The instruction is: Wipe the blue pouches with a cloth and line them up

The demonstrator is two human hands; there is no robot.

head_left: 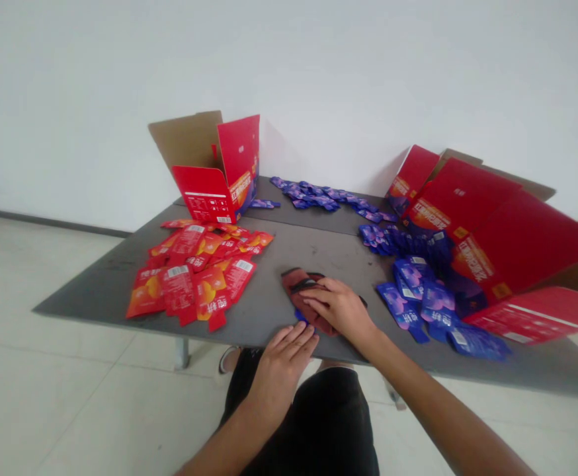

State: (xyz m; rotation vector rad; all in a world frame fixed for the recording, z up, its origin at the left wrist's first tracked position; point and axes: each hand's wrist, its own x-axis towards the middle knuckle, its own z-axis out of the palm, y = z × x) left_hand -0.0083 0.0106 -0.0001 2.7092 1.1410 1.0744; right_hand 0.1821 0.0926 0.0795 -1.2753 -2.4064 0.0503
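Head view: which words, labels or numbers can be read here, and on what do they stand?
No text can be quoted.
Upright red box: white fine print, barcode patch, large yellow characters; blurred.
Opened red boxes at right: large pale characters, blurred.
Red packets: white characters and labels, too small.
Blue packets: same, too small.
Dark red piece under the right hand: no print shows.

Bare table (289, 261) lane between red packets (194, 274) and blue packets (420, 291)
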